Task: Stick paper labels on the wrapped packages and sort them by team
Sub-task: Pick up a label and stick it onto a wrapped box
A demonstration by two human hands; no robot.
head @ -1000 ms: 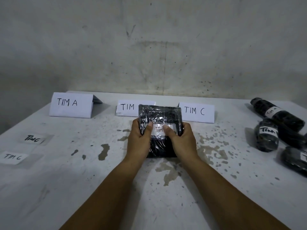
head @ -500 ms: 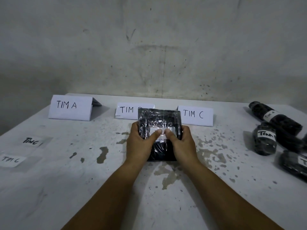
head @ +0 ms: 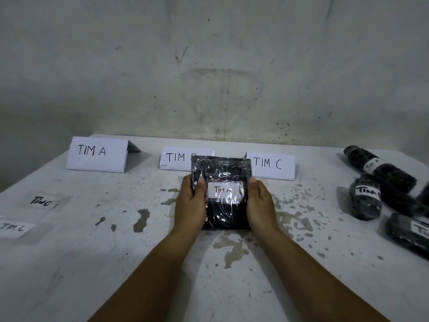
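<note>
on table [head: 116,263], both hands' fingers [head: 200,182] flank labelled package [head: 222,212].

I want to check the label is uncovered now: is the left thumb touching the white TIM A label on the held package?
Apart. In the head view the left thumb lies on black wrap beside the TIM A label, and a dark strip shows between them.
</note>
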